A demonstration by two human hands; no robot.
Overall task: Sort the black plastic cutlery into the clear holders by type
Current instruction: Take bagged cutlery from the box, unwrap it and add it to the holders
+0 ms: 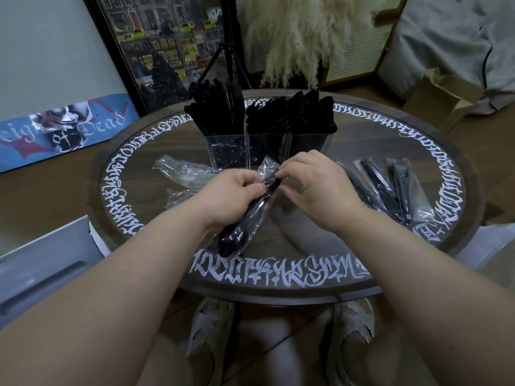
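The left hand (231, 195) grips a wrapped cutlery packet (245, 218) around its middle, thumb on top and fingers curled beneath, while the right hand (315, 188) pinches the packet's upper end between thumb and fingertips. The packet is a clear, crinkled plastic sleeve holding black plastic cutlery (a rounded spoon bowl shows at its lower end, nearest the person). It slants from lower left to upper right, its bowl end hanging free below the left hand and its loose top flap rising just above the right hand's pinch, all held over the round table (278, 235) with white lettering around its rim.

Left of the hands lie empty wrappers (184, 174); to the right, more wrapped packets (390, 188) rest side by side. Farther back stand three clear holders (267, 149), touching in a row, each packed with upright black cutlery (262, 112). Beyond the table lean a skateboard deck (64, 129) and a framed picture (161, 45).
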